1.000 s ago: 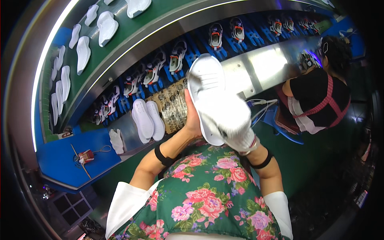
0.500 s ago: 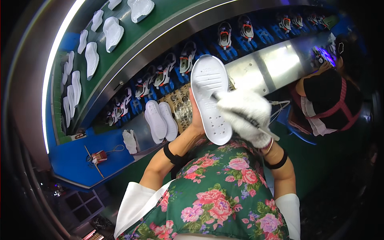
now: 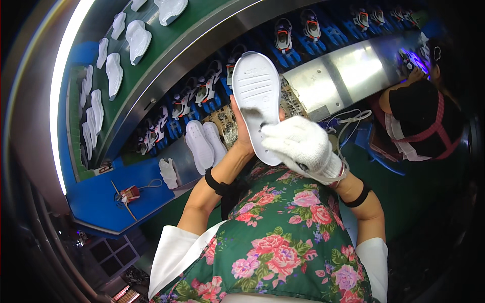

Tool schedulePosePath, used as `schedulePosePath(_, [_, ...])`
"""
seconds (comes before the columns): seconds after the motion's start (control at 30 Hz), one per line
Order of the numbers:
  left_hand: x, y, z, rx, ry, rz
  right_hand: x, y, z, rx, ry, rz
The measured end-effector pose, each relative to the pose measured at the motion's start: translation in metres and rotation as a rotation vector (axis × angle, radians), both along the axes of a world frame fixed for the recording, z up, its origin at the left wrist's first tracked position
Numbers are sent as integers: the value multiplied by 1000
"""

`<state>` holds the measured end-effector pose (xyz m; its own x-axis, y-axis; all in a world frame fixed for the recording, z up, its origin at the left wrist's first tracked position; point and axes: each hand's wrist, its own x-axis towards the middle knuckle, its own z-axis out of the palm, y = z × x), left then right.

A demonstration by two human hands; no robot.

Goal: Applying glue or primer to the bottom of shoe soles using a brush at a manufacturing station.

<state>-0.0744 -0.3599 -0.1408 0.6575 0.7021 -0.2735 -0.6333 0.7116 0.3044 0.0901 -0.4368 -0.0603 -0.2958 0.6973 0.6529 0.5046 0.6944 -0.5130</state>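
Note:
A white shoe sole [image 3: 258, 86], with ridges in its upper part and small holes lower down, stands tilted in front of me. My left hand [image 3: 243, 129] is bare and grips it from the left side, its fingers partly hidden behind the sole. Over the sole's lower right edge is my right hand [image 3: 300, 144] in a white knit glove, fingers pinched together. A small dark tip shows at those fingertips against the sole; the rest of what they hold is mostly hidden by the glove. A shadow falls across the sole's middle.
Two white soles [image 3: 198, 146] lie to the left of my forearm beside a white glove [image 3: 167, 172]. Shoes [image 3: 284, 36] sit on blue holders along the line. More soles [image 3: 114, 76] rest on a green belt. A co-worker [image 3: 417, 111] sits at right, near a metal plate [image 3: 323, 81].
The sole has moved slightly up and to the left. My gloved hand has slid down toward the sole's lower, holed part, its dark tip moving with it.

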Motion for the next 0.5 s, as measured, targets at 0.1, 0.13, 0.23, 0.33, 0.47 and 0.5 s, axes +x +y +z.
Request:
schedulePosePath(0.1, [-5,5,-7,173,-165,-152,4,-5,2,-157,218,99])
schedulePosePath(0.13, [-3,5,-5,180,-116,-147,10,-4,2,-230,292,110])
schedulePosePath(0.23, [2,8,3,152,-2,-124,9,-5,-5,-37,152,-18])
schedulePosePath(0.33, [6,10,7,126,-16,-130,-1,-18,-11,-92,186,89])
schedulePosePath(0.47, [9,12,14,155,-12,-2,15,-11,-5,-135,284,17])
schedulePosePath(0.5, [9,14,14,187,-12,-30,12,-13,-10,-82,236,-8])
